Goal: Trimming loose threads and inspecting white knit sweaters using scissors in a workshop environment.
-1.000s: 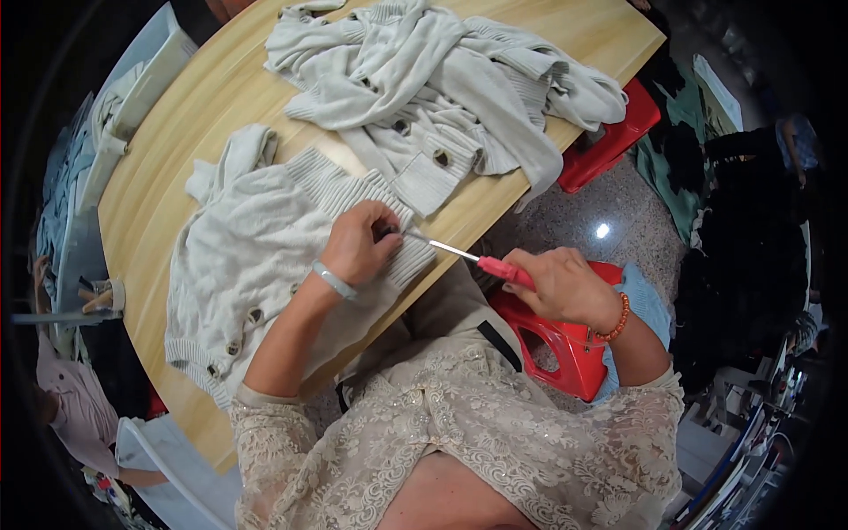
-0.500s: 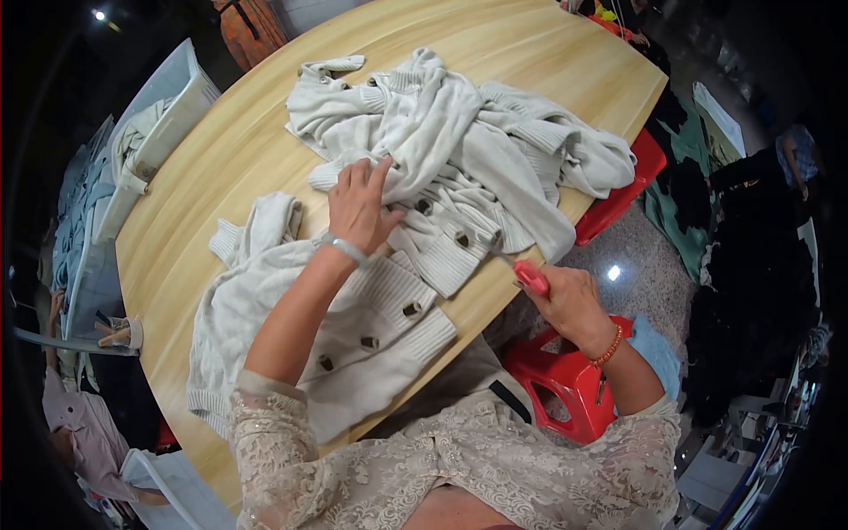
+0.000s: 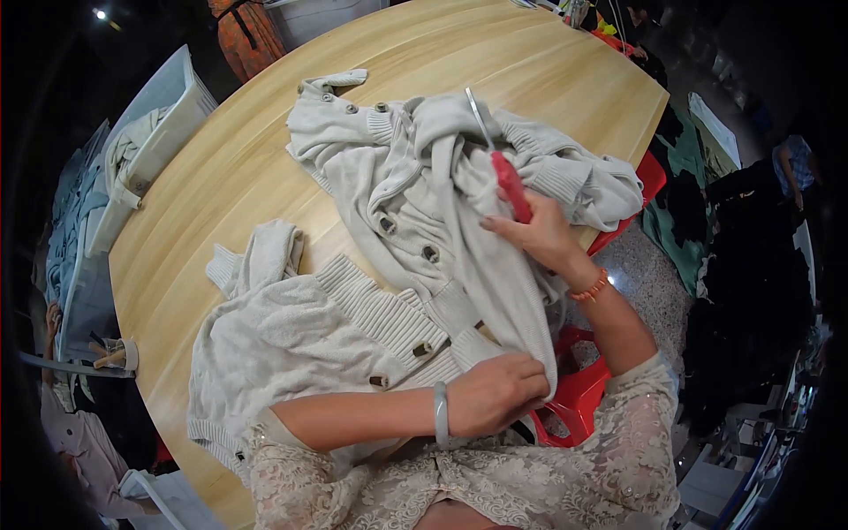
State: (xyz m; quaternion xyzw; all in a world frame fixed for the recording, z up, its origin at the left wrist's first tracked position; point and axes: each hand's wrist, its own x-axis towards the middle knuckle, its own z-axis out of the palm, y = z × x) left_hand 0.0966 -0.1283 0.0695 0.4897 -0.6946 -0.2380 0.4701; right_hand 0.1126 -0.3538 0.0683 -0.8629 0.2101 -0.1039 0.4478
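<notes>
Head view showed the left hand (image 3: pixel 496 395) closed on the lower hem of a cream knit cardigan (image 3: pixel 459 221), fingers curled and gripping the cloth at the near table edge. Half a second before, that hand had lain flat on the heap farther up the round wooden table (image 3: pixel 221 177); it had since come down toward the body, drawing the cardigan's lower edge with it. The right hand (image 3: pixel 539 234), which had hung off the table edge, had risen onto the garment. It was wrapped round the red handle of a small pair of thread snips (image 3: pixel 499 159), the metal tip pointing away over the knit. The work seemed to have moved from one garment to another, with the tool brought back over the cloth.

A second cream cardigan (image 3: pixel 291 344) lay spread just left of the forearm, its buttoned band touching the held one. A red plastic stool (image 3: pixel 579 397) stood under the table edge.

As for containers, a pale crate (image 3: pixel 172 119) sat beyond the far left rim, holding folded light-coloured clothes; how full it was could not be told.
</notes>
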